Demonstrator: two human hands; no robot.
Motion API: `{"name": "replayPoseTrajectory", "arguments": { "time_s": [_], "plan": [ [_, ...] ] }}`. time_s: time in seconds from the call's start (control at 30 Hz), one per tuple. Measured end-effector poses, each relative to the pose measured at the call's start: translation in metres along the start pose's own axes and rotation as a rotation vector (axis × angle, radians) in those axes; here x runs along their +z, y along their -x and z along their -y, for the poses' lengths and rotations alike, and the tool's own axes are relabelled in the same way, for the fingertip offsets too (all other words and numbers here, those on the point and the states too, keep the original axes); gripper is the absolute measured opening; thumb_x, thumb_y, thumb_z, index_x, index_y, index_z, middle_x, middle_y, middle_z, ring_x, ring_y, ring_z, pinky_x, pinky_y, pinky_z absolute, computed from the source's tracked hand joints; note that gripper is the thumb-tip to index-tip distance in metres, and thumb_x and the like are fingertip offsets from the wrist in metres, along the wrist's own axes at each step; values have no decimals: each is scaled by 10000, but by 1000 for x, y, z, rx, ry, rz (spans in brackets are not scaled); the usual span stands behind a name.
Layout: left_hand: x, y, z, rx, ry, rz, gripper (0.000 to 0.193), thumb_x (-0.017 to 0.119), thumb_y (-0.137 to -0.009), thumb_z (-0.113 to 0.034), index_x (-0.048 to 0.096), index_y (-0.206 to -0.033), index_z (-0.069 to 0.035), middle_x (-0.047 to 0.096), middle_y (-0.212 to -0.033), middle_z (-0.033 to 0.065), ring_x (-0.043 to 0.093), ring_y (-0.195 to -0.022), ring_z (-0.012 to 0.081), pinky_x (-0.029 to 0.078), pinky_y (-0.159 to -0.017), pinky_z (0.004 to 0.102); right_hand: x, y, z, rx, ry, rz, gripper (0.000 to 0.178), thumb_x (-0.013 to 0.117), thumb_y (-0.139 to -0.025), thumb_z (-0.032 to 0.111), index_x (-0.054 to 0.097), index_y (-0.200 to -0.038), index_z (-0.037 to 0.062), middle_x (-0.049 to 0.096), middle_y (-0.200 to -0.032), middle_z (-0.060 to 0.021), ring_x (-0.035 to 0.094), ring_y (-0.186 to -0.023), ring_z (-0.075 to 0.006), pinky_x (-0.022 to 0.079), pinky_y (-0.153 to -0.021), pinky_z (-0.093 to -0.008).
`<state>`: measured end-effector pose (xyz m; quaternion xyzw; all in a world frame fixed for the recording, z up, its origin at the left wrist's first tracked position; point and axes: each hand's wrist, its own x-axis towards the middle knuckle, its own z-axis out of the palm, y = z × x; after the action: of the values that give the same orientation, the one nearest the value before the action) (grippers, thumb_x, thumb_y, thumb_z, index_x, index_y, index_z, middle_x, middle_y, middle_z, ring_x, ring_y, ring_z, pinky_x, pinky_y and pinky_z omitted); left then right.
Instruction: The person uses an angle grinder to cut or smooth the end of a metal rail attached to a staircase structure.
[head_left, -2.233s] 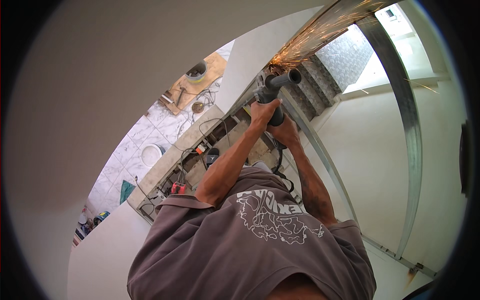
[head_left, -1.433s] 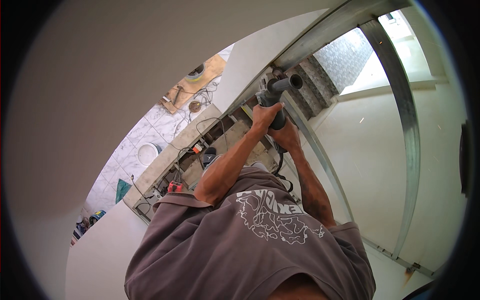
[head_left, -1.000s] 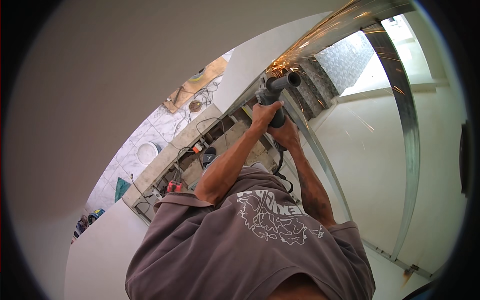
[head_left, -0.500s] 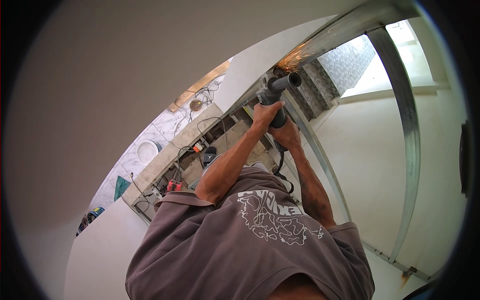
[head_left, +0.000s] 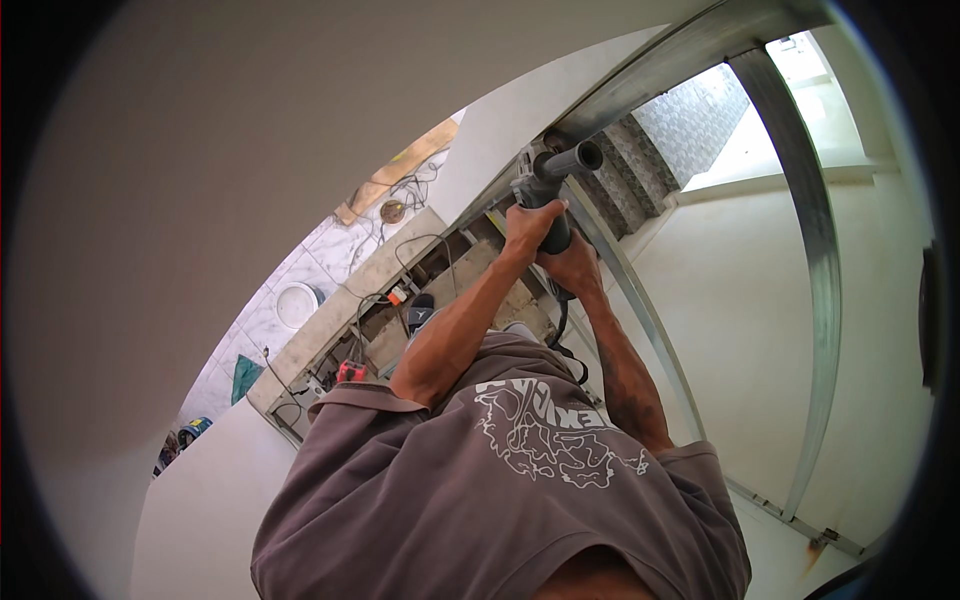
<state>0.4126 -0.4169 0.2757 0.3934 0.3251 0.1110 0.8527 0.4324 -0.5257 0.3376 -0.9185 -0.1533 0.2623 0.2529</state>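
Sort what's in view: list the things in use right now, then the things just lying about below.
In use: angle grinder, gripped by left hand and right hand; metal ceiling channel; grinder's cord.

Lying about: white bucket, red tool, loose cables, wooden plank, green sheet.

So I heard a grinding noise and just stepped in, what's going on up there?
A person in a grey printed shirt is holding a grey angle grinder with both hands, raised against a metal frame channel. The left hand grips the tool's body and the right hand holds it just below, where the black cord hangs down. No sparks show at this moment. Far below, a tiled floor carries cables, tools and a white bucket.
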Motion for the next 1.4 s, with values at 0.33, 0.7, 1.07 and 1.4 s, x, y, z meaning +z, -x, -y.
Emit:
{"name": "replayPoseTrajectory", "arguments": {
  "time_s": [0.33,0.7,1.07,1.4],
  "plan": [
    [0,5,-2,-25,-32,-5,407,825,-732,-232,701,-1003,45,691,-920,79,648,-783,158,533,-717,317,5,-2,-10,2,10,-23,769,830,-633,454,609,-1184,-34,706,-1039,-234,692,-1017,-379,537,-860,-440],
    [0,5,-3,20,-32,-31,434,827,-726,-246,703,-1015,53,694,-936,89,654,-806,167,530,-741,322,1,0,-2,-20,32,-20,759,833,-638,451,618,-1190,-24,699,-1072,-241,683,-1047,-379,529,-877,-445],
    [3,8,-3,15,-33,-19,436,826,-729,-255,703,-1014,51,689,-930,85,648,-784,163,525,-726,316,1,0,-8,-16,19,-23,775,836,-639,452,609,-1207,-24,699,-1077,-238,684,-1050,-377,531,-877,-448],
    [1,8,-8,1,-59,-35,417,827,-720,-250,711,-988,47,693,-914,80,651,-783,153,526,-712,311,3,-3,-9,-13,22,-8,802,835,-641,466,595,-1227,-26,697,-1077,-245,683,-1054,-380,531,-879,-448]
  ]
}}
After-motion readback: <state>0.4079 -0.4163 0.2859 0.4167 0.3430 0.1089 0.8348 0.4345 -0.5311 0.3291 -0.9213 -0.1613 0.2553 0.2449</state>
